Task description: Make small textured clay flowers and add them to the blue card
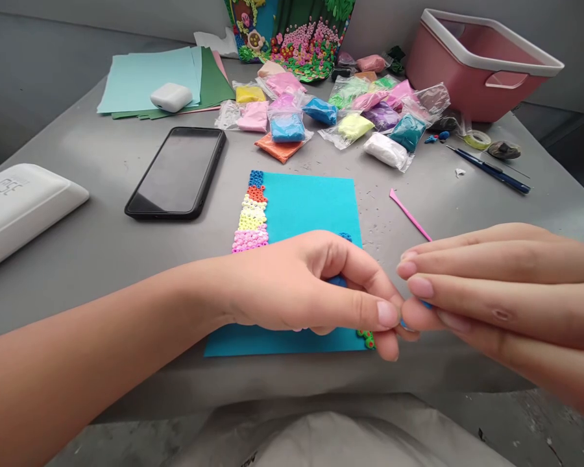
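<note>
My left hand (pixel 316 292) is closed above a turquoise sheet (pixel 309 204), its thumb pressed against the fingers with a bit of blue clay at the tips. A larger lump of blue clay (pixel 338 281) shows inside its curled fingers. Fingertips of my right hand (pixel 496 292) meet the left ones, and a small blue piece (pixel 425 303) peeks out between its thumb and fingers. Bands of small clay rings (pixel 252 222) in blue, orange, cream, yellow and pink run down the sheet's left edge. Green and red clay bits (pixel 368 338) sit at its lower right corner; my left hand hides the middle.
Several bagged clays (pixel 287 126) lie behind the sheet, before a decorated panel (pixel 296 39) and a pink bin (pixel 477 65). A phone (pixel 178 172), a white case (pixel 171 97) and a white device (pixel 26 207) are left. A pink tool (pixel 409 215) and tweezers (pixel 491 172) lie right.
</note>
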Tool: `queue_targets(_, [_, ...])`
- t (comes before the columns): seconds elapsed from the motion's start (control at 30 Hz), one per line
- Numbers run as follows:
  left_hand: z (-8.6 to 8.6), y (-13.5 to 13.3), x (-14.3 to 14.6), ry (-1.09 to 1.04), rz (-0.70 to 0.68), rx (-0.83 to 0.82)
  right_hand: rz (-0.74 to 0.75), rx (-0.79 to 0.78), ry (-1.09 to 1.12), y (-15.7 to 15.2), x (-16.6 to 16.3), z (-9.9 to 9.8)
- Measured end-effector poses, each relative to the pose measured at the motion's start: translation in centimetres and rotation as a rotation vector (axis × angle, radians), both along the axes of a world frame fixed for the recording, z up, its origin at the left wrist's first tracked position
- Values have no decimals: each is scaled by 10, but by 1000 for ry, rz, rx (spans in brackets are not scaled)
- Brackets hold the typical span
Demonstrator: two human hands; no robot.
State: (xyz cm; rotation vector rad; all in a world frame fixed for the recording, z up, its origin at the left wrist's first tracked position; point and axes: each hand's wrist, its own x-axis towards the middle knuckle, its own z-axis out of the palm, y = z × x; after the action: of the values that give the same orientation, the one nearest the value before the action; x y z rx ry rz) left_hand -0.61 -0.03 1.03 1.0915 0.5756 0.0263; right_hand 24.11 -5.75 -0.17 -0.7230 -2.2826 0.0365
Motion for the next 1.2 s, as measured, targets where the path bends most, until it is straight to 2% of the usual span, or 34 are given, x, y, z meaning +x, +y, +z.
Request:
queue_targets(0.17, [0, 0, -1, -10, -10, -16, 68, 67, -75, 2, 2, 14])
queue_targets(0.33, [-6, -4, 3, -116, -85, -52, 135, -33, -142, 8, 6, 29])
queue_targets(0.47, [-6, -5, 4, -142, -80, -70, 96, -66, -110, 9, 4, 26])
queue_targets(0.57, [2, -5, 1, -87, -42, -36, 38, -65, -2, 4, 2, 26])
queue_targets(0.7, [10, -5, 0, -88, 17, -69, -34, -132, 11, 0, 0, 26])
queue_targets(0.9, [11, -8, 5, -73, 80, -144, 81, 138, 8, 12, -3, 4])
queue_targets(1.03, [12, -9, 5, -79, 82, -158, 80, 217, -18, 11, -4, -2])
queue_targets(1.1, [13, -9, 5, -62, 89, -144, 56, 187, -15, 8, -4, 1])
queue_targets(1.2, [12, -8, 3, -45, 79, -109, -34, 53, -9, 4, -2, 10])
